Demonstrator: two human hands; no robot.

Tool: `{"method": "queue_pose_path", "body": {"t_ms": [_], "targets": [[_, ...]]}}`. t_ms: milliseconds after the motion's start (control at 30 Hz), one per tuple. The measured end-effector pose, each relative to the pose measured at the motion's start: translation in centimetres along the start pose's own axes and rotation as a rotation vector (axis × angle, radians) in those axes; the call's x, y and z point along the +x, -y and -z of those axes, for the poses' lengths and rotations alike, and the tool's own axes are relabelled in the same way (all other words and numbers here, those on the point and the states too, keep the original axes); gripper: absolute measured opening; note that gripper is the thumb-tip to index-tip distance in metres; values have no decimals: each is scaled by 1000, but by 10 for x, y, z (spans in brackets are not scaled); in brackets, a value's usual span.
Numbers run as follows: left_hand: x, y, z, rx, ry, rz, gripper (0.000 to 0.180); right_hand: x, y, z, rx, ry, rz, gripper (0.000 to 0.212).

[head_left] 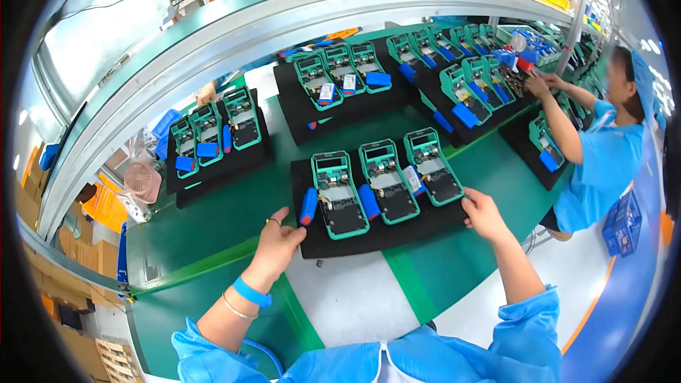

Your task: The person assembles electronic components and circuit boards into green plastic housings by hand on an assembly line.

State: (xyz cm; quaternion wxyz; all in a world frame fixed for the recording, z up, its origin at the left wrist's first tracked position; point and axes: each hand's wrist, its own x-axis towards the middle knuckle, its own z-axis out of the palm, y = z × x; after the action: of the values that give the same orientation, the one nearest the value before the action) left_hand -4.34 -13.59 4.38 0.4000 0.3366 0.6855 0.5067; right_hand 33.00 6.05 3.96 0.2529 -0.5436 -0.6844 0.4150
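Observation:
A black foam pad (pixel 397 230) lies on the green bench in front of me. On it rest three teal open device housings (pixel 339 195) side by side, with blue cylindrical battery cells (pixel 308 206) between them. My left hand (pixel 275 241) grips the pad's near left corner. My right hand (pixel 484 214) holds the pad's right edge, fingers curled over it.
More black pads with teal housings (pixel 333 92) lie farther along the bench, left (pixel 220 163) and right (pixel 468 99). A co-worker in a blue coat (pixel 603 163) works at the far right. A small pink fan (pixel 140 183) stands at the left. A grey shelf rail (pixel 213 42) arches overhead.

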Motion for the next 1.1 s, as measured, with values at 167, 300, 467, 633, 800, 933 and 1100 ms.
{"method": "queue_pose_path", "body": {"t_ms": [167,300,467,633,800,933,1100], "targets": [[-57,18,-47,32,264,17,86,-57,-57,46,-62,-61,-2,38],[-94,32,-82,-102,448,149,95,-84,-88,77,-15,-129,-37,34],[-77,50,-142,-247,588,159,97,-60,-134,116,-153,-391,-40,30],[-37,34,-215,-209,760,81,100,-51,-105,126,-653,-667,44,36],[-9,20,-229,-159,798,53,95,-20,-39,94,-477,-484,335,36],[35,-2,-174,-38,769,-59,60,28,42,37,-353,-274,667,31],[126,-5,-71,-158,99,-92,44,158,86,-32,-332,-12,493,41]]}}
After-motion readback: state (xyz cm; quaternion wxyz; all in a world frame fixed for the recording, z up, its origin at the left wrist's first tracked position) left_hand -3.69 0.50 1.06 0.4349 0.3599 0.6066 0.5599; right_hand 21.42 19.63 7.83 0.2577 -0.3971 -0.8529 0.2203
